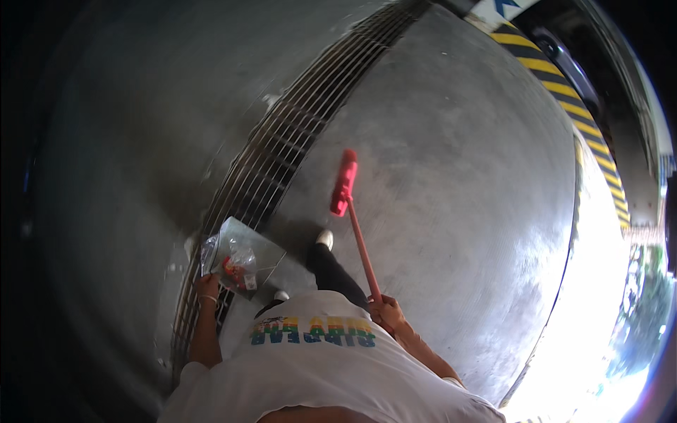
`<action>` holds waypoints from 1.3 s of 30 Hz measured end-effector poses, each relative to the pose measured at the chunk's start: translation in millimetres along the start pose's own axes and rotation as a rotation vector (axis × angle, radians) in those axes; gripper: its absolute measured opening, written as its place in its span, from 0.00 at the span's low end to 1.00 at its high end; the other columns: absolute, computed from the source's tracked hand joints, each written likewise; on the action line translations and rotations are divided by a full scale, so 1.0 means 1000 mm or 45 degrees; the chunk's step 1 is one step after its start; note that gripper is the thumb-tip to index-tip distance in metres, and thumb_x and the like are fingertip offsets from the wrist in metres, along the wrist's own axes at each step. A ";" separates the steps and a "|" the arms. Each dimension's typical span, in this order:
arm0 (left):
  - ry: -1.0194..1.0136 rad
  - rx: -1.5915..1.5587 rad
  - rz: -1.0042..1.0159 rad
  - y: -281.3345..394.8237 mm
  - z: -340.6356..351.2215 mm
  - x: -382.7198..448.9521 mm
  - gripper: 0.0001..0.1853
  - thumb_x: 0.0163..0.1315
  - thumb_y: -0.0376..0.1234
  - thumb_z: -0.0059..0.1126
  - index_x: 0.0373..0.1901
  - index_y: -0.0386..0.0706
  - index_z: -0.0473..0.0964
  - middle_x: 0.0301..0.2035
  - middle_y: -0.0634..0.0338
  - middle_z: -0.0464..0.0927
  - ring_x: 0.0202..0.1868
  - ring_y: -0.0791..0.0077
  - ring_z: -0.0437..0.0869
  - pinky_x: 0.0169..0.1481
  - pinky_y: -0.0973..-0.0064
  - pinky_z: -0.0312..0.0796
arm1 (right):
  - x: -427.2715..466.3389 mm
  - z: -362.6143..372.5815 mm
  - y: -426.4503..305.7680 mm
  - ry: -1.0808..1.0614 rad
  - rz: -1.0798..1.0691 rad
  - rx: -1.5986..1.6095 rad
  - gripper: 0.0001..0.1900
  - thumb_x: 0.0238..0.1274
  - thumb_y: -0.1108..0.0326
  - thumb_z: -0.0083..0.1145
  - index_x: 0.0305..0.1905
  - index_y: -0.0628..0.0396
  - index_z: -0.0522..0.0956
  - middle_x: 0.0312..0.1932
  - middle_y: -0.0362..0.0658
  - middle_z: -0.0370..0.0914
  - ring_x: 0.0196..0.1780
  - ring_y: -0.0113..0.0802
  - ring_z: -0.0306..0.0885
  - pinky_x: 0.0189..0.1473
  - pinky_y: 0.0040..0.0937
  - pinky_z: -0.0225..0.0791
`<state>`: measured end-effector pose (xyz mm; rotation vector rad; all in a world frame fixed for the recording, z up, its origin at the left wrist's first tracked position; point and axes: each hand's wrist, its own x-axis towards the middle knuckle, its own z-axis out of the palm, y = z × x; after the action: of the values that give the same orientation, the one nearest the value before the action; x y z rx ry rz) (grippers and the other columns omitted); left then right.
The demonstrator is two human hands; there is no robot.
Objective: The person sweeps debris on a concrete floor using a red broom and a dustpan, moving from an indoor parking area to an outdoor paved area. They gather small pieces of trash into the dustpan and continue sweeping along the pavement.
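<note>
In the head view my left hand (208,288), with a band at the wrist, grips the edge of a grey dustpan (264,248) above the drain grating. Inside the dustpan lie crumpled clear plastic (240,253) and a red wrapper (234,270). My right hand (387,313) is closed around the pinkish-red handle of a broom (364,248). Its bright pink head (345,182) is ahead of my feet, blurred, over the concrete; whether it touches the floor I cannot tell.
A long metal drain grating (285,140) crosses the concrete floor (449,158). My light shoe (325,239) is forward, beside the grating. At the right run a yellow-and-black striped edge (574,100) and a dark car (568,69) beyond it. Bright daylight enters at lower right.
</note>
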<state>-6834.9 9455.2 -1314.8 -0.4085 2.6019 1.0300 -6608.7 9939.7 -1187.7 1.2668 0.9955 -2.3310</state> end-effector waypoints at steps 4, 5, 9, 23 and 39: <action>0.019 0.266 -0.007 0.027 0.000 0.050 0.19 0.47 0.43 0.54 0.22 0.32 0.75 0.16 0.48 0.74 0.21 0.64 0.76 0.28 0.63 0.64 | 0.002 -0.020 -0.031 0.202 0.399 0.497 0.05 0.58 0.74 0.44 0.28 0.51 0.64 0.12 0.29 0.51 0.13 0.18 0.50 0.12 0.20 0.45; 0.014 0.227 0.018 0.044 0.008 0.069 0.19 0.46 0.43 0.54 0.22 0.32 0.75 0.16 0.49 0.74 0.22 0.63 0.77 0.29 0.63 0.64 | 0.004 -0.029 -0.044 0.125 0.329 0.622 0.09 0.59 0.73 0.43 0.24 0.48 0.61 0.12 0.28 0.50 0.13 0.17 0.49 0.14 0.20 0.45; -0.046 0.181 0.356 0.140 0.046 0.162 0.16 0.48 0.40 0.55 0.21 0.34 0.74 0.15 0.49 0.74 0.20 0.66 0.75 0.28 0.66 0.65 | 0.009 -0.056 -0.089 0.113 0.240 1.159 0.15 0.57 0.73 0.41 0.17 0.45 0.58 0.10 0.28 0.51 0.12 0.17 0.52 0.16 0.19 0.48; -0.369 0.263 0.618 0.451 0.198 0.311 0.13 0.48 0.40 0.59 0.24 0.38 0.78 0.19 0.53 0.78 0.23 0.71 0.79 0.29 0.72 0.67 | 0.028 -0.062 -0.152 0.173 -0.170 2.029 0.03 0.49 0.80 0.39 0.27 0.62 0.66 0.12 0.33 0.61 0.17 0.23 0.61 0.20 0.19 0.63; -0.732 0.315 0.945 0.653 0.293 0.385 0.12 0.48 0.39 0.59 0.23 0.37 0.78 0.19 0.52 0.78 0.21 0.71 0.78 0.28 0.72 0.68 | 0.100 -0.015 -0.208 0.513 -0.222 2.571 0.16 0.54 0.67 0.40 0.11 0.50 0.64 0.06 0.37 0.63 0.11 0.28 0.64 0.15 0.24 0.66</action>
<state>-7375.1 10060.6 -1268.2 0.8475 2.2933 0.8190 -6771.6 10104.1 -1185.8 2.0354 -1.9511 -2.8164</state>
